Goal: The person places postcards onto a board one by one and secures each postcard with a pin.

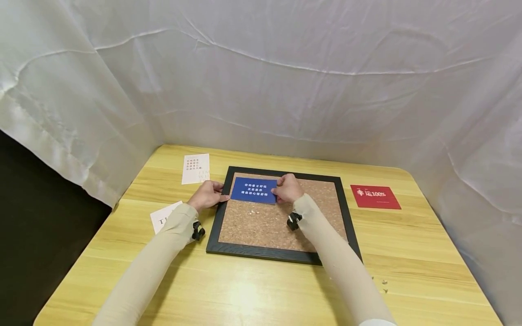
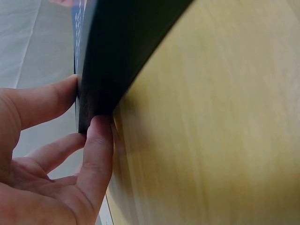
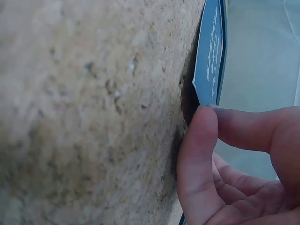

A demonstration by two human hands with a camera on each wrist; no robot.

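A black-framed cork board (image 1: 265, 228) lies on the table, and a blue card (image 1: 248, 190) with white writing is over its upper left part. My right hand (image 1: 287, 188) pinches the card's right edge between thumb and finger. In the right wrist view, that corner of the blue card (image 3: 208, 61) stands slightly off the cork. My left hand (image 1: 207, 194) grips the left side of the board's frame. The left wrist view shows the thumb on the face of the black frame (image 2: 112, 51) and fingertips against its outer side. Several tiny clear pieces (image 1: 253, 212) lie on the cork below the card.
A red card (image 1: 376, 197) lies right of the board. Left of it are a white card with red writing (image 1: 195, 168) and another white card (image 1: 161, 216), partly under my left forearm. Several tiny pieces (image 1: 384, 282) sit near the right forearm. White cloth (image 1: 306, 90) hangs behind.
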